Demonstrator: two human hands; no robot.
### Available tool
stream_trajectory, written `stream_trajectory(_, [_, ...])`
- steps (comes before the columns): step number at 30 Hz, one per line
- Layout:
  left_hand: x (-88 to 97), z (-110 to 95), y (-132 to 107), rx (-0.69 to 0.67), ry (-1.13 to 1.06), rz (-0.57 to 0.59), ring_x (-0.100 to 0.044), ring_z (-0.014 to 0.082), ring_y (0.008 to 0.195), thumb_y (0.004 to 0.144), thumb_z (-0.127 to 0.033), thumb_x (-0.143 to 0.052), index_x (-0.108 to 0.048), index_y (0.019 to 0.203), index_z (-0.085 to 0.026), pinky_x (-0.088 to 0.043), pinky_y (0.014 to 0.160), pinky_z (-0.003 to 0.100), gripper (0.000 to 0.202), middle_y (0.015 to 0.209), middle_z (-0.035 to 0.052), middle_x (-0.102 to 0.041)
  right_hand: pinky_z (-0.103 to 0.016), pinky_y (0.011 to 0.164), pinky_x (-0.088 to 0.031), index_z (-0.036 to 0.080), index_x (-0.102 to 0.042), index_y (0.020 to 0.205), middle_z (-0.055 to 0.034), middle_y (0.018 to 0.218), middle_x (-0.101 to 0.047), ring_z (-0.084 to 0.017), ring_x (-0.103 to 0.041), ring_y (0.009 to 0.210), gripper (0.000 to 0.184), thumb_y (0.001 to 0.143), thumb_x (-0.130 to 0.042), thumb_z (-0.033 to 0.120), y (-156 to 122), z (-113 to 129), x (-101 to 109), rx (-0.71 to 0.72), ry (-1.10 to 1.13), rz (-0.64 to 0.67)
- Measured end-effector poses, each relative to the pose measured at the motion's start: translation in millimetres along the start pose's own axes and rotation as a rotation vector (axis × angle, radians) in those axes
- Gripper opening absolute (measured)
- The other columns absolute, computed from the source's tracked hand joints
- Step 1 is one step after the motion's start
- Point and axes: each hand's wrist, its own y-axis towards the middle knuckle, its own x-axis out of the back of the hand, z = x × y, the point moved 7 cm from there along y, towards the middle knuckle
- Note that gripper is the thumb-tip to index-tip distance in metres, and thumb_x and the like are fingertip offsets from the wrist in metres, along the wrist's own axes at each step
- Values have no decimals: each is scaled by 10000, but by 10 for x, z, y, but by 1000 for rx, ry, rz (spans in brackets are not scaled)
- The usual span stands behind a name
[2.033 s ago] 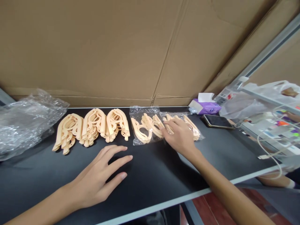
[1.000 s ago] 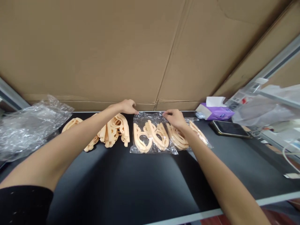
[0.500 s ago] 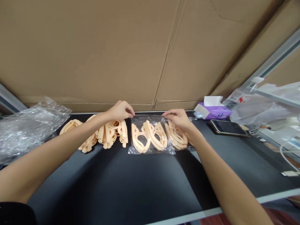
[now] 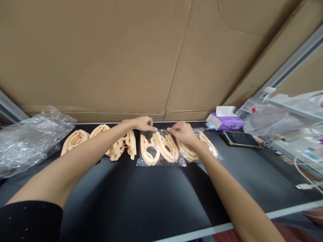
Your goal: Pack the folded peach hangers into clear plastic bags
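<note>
Clear plastic bag point(image 4: 161, 155) of beige pieces point(image 4: 166, 152) lies on the black table point(image 4: 141, 195); probably light, slippery film; I'd pinch its far edge, where left hand point(image 4: 144, 124) and right hand point(image 4: 184, 132) sit, can't tell if gripping.

The left hand point(image 4: 144, 123), spread above the black desk point(image 4: 151, 198) two seconds earlier, now lies at the far edge of a clear plastic bag point(image 4: 161, 163) of beige, curved pieces point(image 4: 163, 149); the right hand point(image 4: 183, 131) is now closer to it.
</note>
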Motion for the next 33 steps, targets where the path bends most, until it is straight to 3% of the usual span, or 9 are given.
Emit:
stream_trajectory(4, [-114, -65, -15, -40, -54, 169, -667, 239, 1051, 990, -371, -642, -630, 1252, -165, -582, 888, 433, 334, 1254, 98, -651, -396, 886, -470, 228, -741, 733, -61, 812, -751, -265, -666, 893, 131, 767, -720, 352, 23, 2, -45, -21, -57, -2])
stream_trajectory(8, [-137, -187, -44, -71, -73, 186, -657, 254, 1087, 989, -366, -648, -610, 1288, -169, -583, 904, 459, 361, 1296, 103, -628, -473, 962, -422, 249, -774, 1058, -58, 925, -773, -299, -655, 1018, 307, 801, -715, 405, 8, 128, -45, -39, -42, 36])
stream_trajectory(11, [-131, -295, -51, -83, -84, 150, -675, 223, 982, 983, -349, -639, -667, 1164, -146, -578, 848, 396, 273, 1160, 90, -685, -485, 993, -409, 269, -804, 930, -48, 944, -788, -304, -671, 1042, 236, 816, -711, 453, -15, 243, -59, -27, 5, 106])
stream_trajectory(14, [-116, -369, -85, -77, -99, 99, -665, 181, 787, 954, -304, -577, -707, 999, -134, -521, 723, 307, 219, 928, 80, -730, -415, 904, -478, 242, -791, 767, -37, 843, -791, -262, -712, 909, 178, 798, -717, 401, -18, 259, -63, -46, 86, 166])
stream_trajectory(20, [-37, -424, -214, -86, -123, 26, -650, 180, 732, 899, -373, -555, -692, 989, -164, -459, 654, 289, 266, 819, 70, -730, -318, 694, -535, 195, -764, 694, -43, 742, -771, -208, -702, 729, 163, 680, -777, 356, 8, 160, -4, -111, 274, 191])
stream_trajectory(25, [71, -359, -289, -105, -158, 52, -662, 176, 767, 808, -322, -628, -713, 902, -168, -477, 706, 288, 199, 852, 59, -749, -315, 632, -543, 193, -765, 691, -37, 667, -744, -193, -683, 645, 163, 642, -787, 347, -6, 126, 31, -142, 392, 201])
stream_trajectory(33, [140, -140, -337, -73, -219, 86, -699, 209, 916, 713, -241, -688, -742, 1017, -172, -522, 829, 323, 316, 1008, 84, -778, -336, 757, -590, 200, -743, 760, -37, 748, -764, -194, -715, 746, 195, 570, -782, 214, -29, 70, 57, -108, 546, 254])
